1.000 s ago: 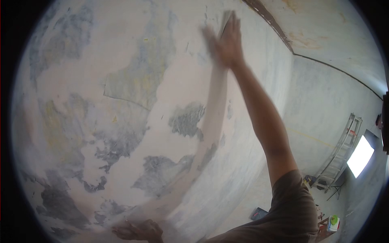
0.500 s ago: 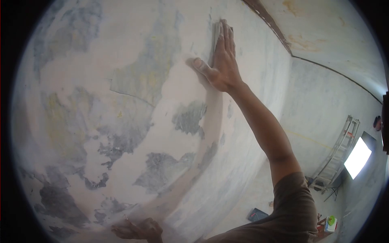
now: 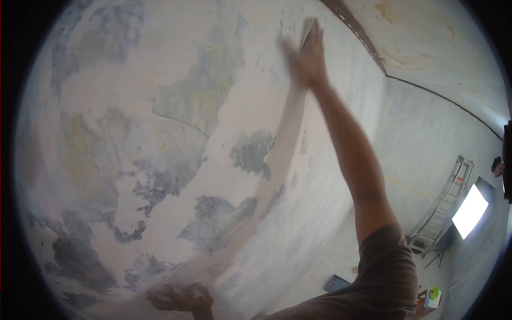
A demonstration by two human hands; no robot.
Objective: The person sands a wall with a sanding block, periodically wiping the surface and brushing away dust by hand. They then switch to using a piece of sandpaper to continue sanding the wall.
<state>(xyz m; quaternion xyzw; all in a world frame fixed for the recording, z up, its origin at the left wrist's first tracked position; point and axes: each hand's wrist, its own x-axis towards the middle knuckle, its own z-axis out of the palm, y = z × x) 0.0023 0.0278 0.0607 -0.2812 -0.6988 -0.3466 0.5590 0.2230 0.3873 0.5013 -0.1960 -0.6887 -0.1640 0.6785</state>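
My right hand [image 3: 309, 66] is stretched high on the patchy wall [image 3: 266, 101], palm toward it, smeared by motion. Under its fingers lies a flat piece of sandpaper [image 3: 307, 33], its dark edge showing beside the fingers; most of it is hidden. Low at the bottom of the view is my left hand [image 3: 181, 298], close to the wall with fingers loosely bent. A thin pale stick [image 3: 166, 280] pokes up from between its fingers. Smooth whitish filler covers much of the wall, broken by grey and yellowish bare patches.
The ceiling [image 3: 432, 37] meets the wall at a brown, rough edge at upper right. A metal ladder [image 3: 442, 205] leans on the far wall beside a bright window [image 3: 470, 212]. A dark tray [image 3: 336, 283] and a small table [image 3: 425, 305] with a green item stand below.
My right hand has slid upward and a little to the right along the wall with the sandpaper. The left hand stays in nearly the same place.
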